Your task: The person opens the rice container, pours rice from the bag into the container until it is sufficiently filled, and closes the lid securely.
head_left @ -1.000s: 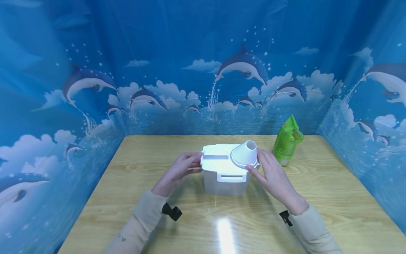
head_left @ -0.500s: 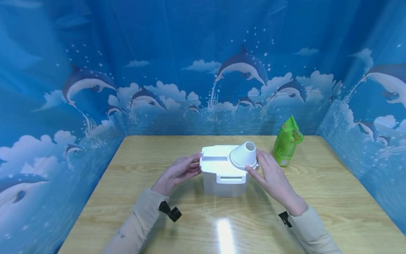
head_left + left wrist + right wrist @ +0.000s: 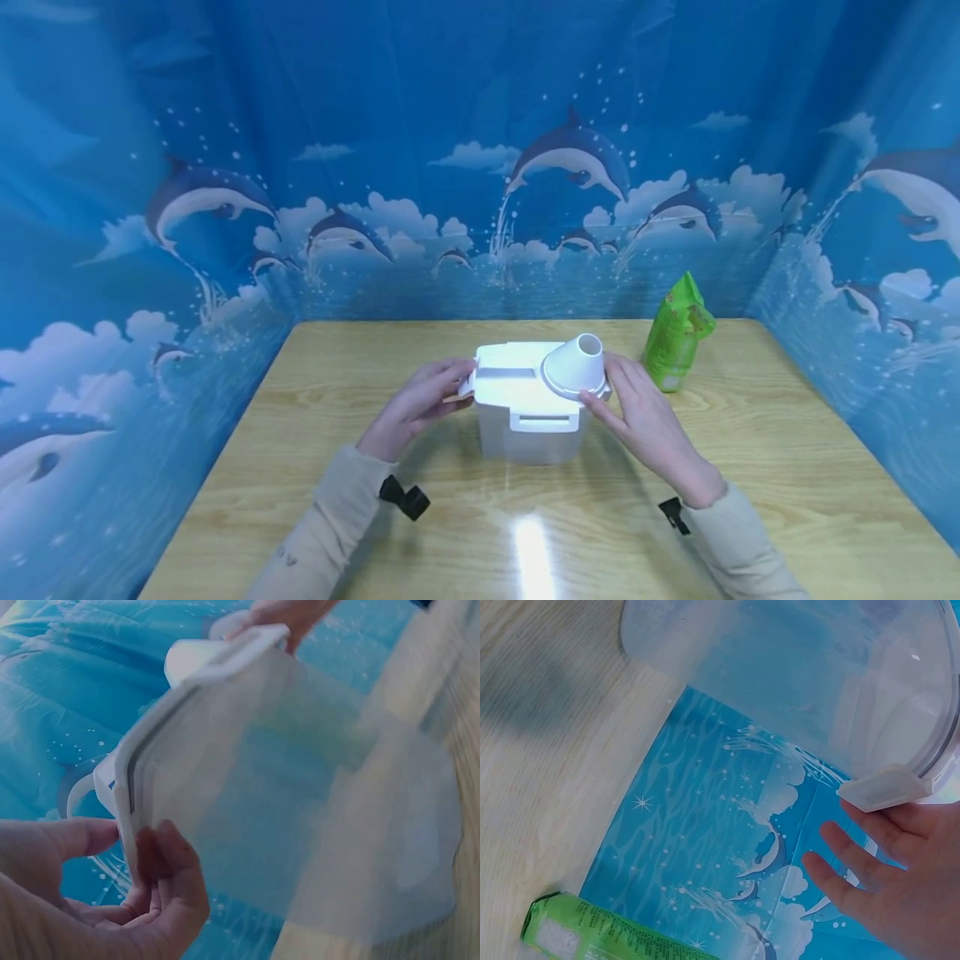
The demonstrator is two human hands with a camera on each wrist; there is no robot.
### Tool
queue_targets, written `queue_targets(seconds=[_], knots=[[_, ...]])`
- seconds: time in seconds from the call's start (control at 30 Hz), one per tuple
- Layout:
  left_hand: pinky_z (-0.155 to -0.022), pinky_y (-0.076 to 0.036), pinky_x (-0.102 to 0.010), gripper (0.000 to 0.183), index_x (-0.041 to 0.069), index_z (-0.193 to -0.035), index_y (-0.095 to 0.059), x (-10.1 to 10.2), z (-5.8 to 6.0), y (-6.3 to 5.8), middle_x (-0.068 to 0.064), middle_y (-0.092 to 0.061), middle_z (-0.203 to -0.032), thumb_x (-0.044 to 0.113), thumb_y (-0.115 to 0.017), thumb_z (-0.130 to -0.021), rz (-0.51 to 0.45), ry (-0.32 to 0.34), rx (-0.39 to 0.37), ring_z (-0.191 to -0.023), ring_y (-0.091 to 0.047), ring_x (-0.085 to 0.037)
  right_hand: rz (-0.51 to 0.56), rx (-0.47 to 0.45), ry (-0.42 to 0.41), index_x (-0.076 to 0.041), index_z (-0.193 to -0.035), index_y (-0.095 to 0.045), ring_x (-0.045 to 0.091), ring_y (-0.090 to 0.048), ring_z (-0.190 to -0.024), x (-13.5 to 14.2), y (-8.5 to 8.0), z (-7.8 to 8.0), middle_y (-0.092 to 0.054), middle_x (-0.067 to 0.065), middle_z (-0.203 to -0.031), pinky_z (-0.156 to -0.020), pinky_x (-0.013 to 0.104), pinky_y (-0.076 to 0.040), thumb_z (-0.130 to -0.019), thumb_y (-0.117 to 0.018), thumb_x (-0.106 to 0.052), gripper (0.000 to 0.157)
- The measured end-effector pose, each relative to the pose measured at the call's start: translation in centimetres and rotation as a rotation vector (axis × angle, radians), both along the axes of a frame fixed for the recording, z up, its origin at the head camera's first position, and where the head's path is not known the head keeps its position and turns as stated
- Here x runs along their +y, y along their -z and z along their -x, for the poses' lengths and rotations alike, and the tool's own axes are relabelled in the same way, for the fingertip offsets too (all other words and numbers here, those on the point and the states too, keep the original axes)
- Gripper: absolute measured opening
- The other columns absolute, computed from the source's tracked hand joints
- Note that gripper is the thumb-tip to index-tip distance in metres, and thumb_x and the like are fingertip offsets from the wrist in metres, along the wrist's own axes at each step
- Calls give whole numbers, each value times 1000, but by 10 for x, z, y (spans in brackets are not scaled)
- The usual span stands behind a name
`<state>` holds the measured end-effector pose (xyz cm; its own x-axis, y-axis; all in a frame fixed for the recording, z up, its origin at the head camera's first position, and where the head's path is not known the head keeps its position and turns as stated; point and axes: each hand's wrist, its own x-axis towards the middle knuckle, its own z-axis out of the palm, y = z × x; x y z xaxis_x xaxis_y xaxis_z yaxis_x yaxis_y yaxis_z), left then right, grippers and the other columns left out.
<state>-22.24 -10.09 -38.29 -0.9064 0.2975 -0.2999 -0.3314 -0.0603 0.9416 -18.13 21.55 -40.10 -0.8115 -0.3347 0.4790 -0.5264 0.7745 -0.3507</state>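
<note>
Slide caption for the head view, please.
Left grip and right grip at opposite ends of a spouted white-lidded container, green packet at right.

Visible in the head view are one counter (image 3: 795, 425), one translucent container (image 3: 528, 443), one white lid (image 3: 504, 390), one cone-shaped spout (image 3: 573, 368) on that lid and one slotted latch (image 3: 544, 428) at the lid's near edge, together with one green bag (image 3: 673, 342). One left hand (image 3: 422, 407) and one right hand (image 3: 651, 427) make two hands in all, accompanied by two pale sleeves (image 3: 326, 529) and two black wrist straps (image 3: 392, 489), one of each per arm. The right wrist view repeats the single container and the single green bag.
</note>
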Motion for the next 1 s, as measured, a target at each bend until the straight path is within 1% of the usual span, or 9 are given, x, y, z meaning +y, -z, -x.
queue_targets(seconds=[0.07,0.17,0.33,0.5,0.63,0.73,0.8,0.87,1.0], knots=[[-100,-52,-37,48,-7,-142,-47,0,0,-1,-15,-59,-127,27,-51,-107,56,-5,31,-113,-58,-23,-1,-5,3,3,-144,-47,39,-49,-128,0,0,0,-54,23,-139,-105,58,-43,-103,-59,-36,58],[-102,-52,-41,47,-3,-142,-49,1,-1,-2,-19,-56,-134,29,-51,-108,121,-25,75,-119,-57,-29,-1,-23,8,3,-146,-46,39,-48,-130,0,0,-1,-53,23,-140,-106,59,-42,-103,-58,-36,60],[-99,-53,-41,45,1,-141,-51,3,-4,-6,-17,-57,-134,31,-52,-107,208,-66,124,-121,-58,-29,-4,-44,15,3,-147,-44,40,-47,-131,0,-1,-2,-52,24,-142,-108,59,-41,-104,-57,-37,61],[-104,-50,-47,44,0,-139,-52,3,-8,-8,-18,-59,-134,29,-51,-107,269,-63,212,-123,-56,-30,0,-31,13,3,-147,-44,40,-47,-131,1,0,-1,-52,24,-142,-108,59,-41,-104,-57,-36,60],[-111,-43,-53,50,6,-143,-53,4,-11,-9,-14,-57,-141,40,-50,-107,346,-92,258,-130,-52,-31,-2,-33,14,3,-147,-44,40,-47,-131,1,-1,-1,-52,24,-142,-108,59,-40,-104,-57,-36,61],[-114,-39,-53,54,12,-146,-52,7,-15,-12,-10,-55,-146,48,-47,-106,413,-118,301,-136,-48,-30,-6,-33,16,4,-147,-44,40,-47,-131,1,-1,-1,-52,24,-142,-108,59,-40,-104,-57,-36,61],[-114,-39,-53,54,12,-146,-52,9,-17,-13,-11,-54,-147,47,-46,-106,444,-131,363,-137,-48,-31,-6,-37,16,4,-147,-44,40,-47,-131,0,-1,-1,-52,24,-142,-108,59,-40,-104,-57,-36,61],[-113,-39,-53,51,12,-146,-52,11,-20,-15,-10,-55,-147,45,-45,-107,490,-140,448,-137,-49,-30,-7,-43,18,4,-147,-44,40,-47,-131,0,-1,-1,-52,24,-142,-108,59,-40,-104,-57,-37,61],[-115,-37,-54,47,11,-144,-54,15,-26,-16,-11,-54,-147,40,-43,-109,556,-147,673,-138,-48,-31,-5,-50,21,4,-147,-44,40,-47,-131,0,-1,-2,-51,24,-142,-109,59,-40,-104,-57,-37,61]])
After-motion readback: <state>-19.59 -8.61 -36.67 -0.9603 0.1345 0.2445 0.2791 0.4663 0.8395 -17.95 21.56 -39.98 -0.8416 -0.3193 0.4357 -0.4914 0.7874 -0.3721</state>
